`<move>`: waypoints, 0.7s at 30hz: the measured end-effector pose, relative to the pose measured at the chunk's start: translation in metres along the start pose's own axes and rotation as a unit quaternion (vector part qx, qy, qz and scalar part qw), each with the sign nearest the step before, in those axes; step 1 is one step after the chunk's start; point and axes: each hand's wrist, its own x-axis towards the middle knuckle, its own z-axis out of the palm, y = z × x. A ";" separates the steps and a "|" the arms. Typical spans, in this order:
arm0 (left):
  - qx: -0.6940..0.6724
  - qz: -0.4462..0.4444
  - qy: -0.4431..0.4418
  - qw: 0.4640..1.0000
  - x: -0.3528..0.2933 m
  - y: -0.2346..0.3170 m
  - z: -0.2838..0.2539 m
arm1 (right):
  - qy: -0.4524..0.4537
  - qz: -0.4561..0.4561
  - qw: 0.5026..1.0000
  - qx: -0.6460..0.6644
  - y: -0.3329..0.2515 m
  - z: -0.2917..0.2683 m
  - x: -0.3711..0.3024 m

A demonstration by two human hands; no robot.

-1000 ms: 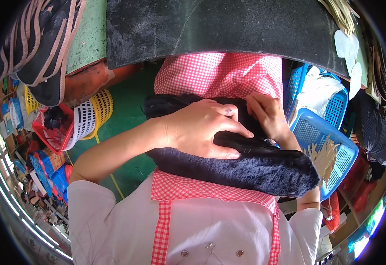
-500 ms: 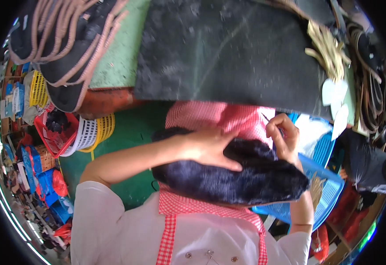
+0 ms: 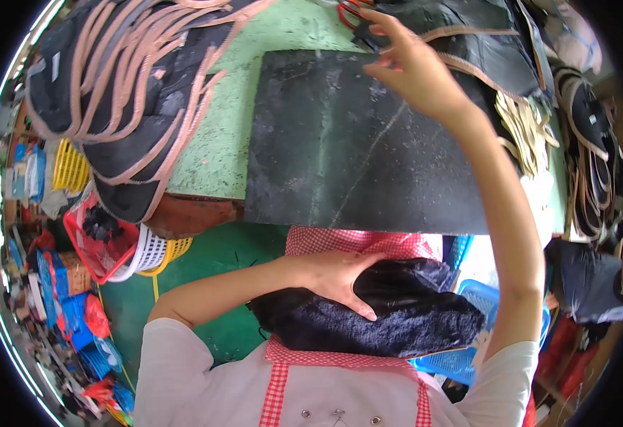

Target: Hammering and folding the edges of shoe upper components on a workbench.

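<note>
A dark navy, furry piece [image 3: 418, 324] lies across my lap, with a pale edge along its near side. My left hand [image 3: 336, 281] holds it from the left, thumb spread over the near fur and fingers at the far side. My right arm stretches forward over a black sheet [image 3: 311, 149] on the table. Above that sheet, my right hand [image 3: 415, 67] is open, index finger and thumb apart, with nothing visible in it. Its index fingertip is right by the red handle of a tool [image 3: 351, 11], only partly in view; contact cannot be made out.
Black pieces with pinkish edging [image 3: 133, 107] are piled on the green table [image 3: 215, 164]. Cream strips [image 3: 525, 132] lie at its right. Red, white and yellow baskets [image 3: 101, 235] stand lower left. A blue basket [image 3: 447, 363] is beside my right. A red-checked apron [image 3: 318, 242] covers my lap.
My right hand has left the furry piece's far right side and reached up and forward over the table, its fingers spreading from a pinch. My left hand stays on the piece. The view has shifted.
</note>
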 end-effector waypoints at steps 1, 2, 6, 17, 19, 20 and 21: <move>-0.012 0.004 -0.003 1.000 0.001 0.000 -0.006 | -0.022 -0.030 0.999 0.020 -0.004 -0.027 -0.025; -0.021 0.009 -0.013 1.000 0.002 0.000 -0.012 | -0.040 -0.019 0.998 0.035 -0.012 -0.060 -0.061; -0.072 0.016 -0.057 0.996 0.011 -0.003 -0.028 | -0.249 0.419 0.855 0.175 -0.085 -0.166 -0.249; 0.024 0.035 -0.025 0.999 0.033 0.025 -0.023 | 0.218 0.558 0.644 0.476 -0.201 0.085 -0.396; 0.041 0.024 0.027 0.998 0.037 0.047 -0.019 | 0.241 0.548 0.665 0.447 -0.185 0.078 -0.393; 0.008 0.073 0.010 0.997 0.039 0.059 -0.016 | 0.285 0.484 0.675 0.479 -0.179 0.070 -0.394; 0.027 0.086 0.000 0.996 0.044 0.070 -0.012 | 0.299 0.457 0.677 0.493 -0.174 0.058 -0.398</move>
